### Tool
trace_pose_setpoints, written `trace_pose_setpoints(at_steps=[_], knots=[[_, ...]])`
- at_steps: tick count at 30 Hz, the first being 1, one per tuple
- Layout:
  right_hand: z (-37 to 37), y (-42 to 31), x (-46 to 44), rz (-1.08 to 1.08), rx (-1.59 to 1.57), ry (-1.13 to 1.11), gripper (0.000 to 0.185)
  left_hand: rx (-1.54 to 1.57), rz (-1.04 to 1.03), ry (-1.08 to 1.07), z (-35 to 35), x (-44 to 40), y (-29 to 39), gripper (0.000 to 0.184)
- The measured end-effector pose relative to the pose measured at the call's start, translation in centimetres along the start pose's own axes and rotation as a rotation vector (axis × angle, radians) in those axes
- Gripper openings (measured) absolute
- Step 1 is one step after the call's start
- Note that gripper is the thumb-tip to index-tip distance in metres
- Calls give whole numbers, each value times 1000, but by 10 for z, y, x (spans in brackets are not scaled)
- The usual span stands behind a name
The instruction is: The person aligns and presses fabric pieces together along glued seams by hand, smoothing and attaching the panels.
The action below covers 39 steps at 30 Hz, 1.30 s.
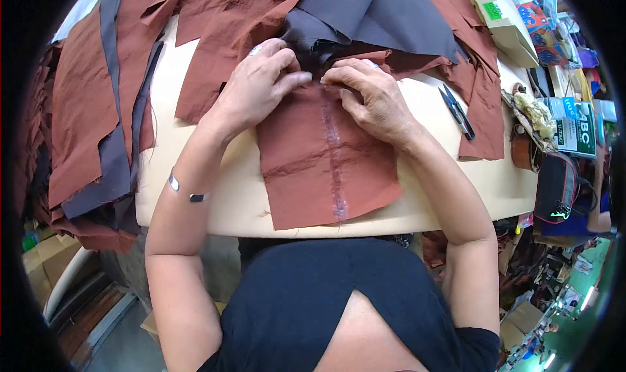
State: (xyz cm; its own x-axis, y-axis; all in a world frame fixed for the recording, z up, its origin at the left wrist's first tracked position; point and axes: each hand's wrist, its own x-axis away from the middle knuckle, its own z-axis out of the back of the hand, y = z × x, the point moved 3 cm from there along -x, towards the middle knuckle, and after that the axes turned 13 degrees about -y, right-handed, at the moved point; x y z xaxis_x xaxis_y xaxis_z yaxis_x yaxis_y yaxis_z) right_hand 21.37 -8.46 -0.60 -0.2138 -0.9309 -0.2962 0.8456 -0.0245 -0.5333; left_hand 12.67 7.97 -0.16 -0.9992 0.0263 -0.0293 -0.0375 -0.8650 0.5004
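Note:
A rust-brown fabric piece (297,170) lies on the table in front of me, with a pale, shiny streak (333,137) running down its length. My left hand (266,82) is closed on the far part of this fabric, thumb and fingers pinched beside the dark fold. Opposite it, my right hand (373,98) has curled fingers gripping the same fabric near the top of the streak. Just beyond both hands rises a bunched dark grey fabric (385,20). The exact pinch points are partly hidden by the fingers.
Black thread snips (458,113) lie right of my right hand on the cream table (189,202). Brown and dark cloth pieces (85,111) hang over the left edge. A cardboard box (499,20), a black pouch (556,188) and packets crowd the right side.

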Motion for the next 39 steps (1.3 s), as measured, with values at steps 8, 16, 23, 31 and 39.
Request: trace_pose_setpoints(at_steps=[8,16,23,31,39], knots=[[-2,-7,-11,-39,145,-84,35,-138,-2,96,-1,-7,-8,28],[-2,-6,-10,-48,152,-135,38,-369,10,-40,-2,-12,-6,21],[-2,-7,-13,-7,199,-111,35,-505,-147,27,-5,-15,-4,21],[-3,-6,-16,-25,237,-210,30,-539,-243,88,-7,-22,-10,16],[-6,-8,-13,-64,195,-232,39,-537,-245,124,-7,-19,-13,17]])
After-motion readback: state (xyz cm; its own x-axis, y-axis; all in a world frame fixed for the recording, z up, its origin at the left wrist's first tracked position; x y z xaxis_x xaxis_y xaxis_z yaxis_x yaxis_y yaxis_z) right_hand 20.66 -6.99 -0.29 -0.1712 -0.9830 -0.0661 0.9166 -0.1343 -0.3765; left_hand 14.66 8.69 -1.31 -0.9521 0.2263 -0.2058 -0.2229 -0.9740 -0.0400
